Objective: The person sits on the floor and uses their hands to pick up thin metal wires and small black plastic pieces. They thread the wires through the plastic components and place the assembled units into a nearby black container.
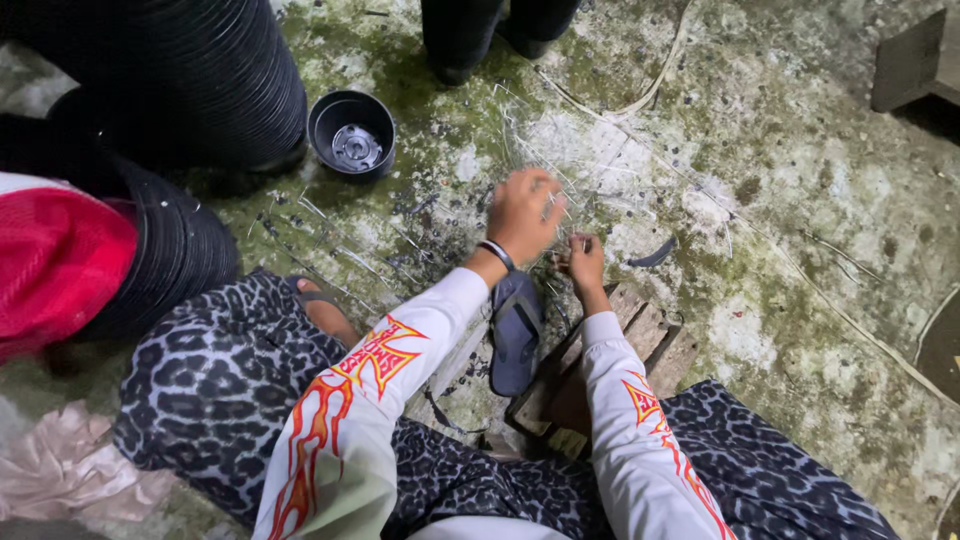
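My left hand (524,212) reaches forward over a tangle of thin grey wires or strands (590,165) lying on the mossy concrete floor, its fingers curled among them. My right hand (583,259) sits just beside it, lower and nearer me, pinching some of the same strands. Both arms wear white sleeves with red and orange flame prints. A dark band circles the left wrist. Whether either hand fully grips a strand is hard to tell.
A small black plastic pot (351,133) stands upright at the back left, beside tall stacks of nested black pots (190,80). A dark flip-flop (516,335) and a wooden slat block (640,335) lie under my arms. Another person's dark legs (465,35) stand ahead.
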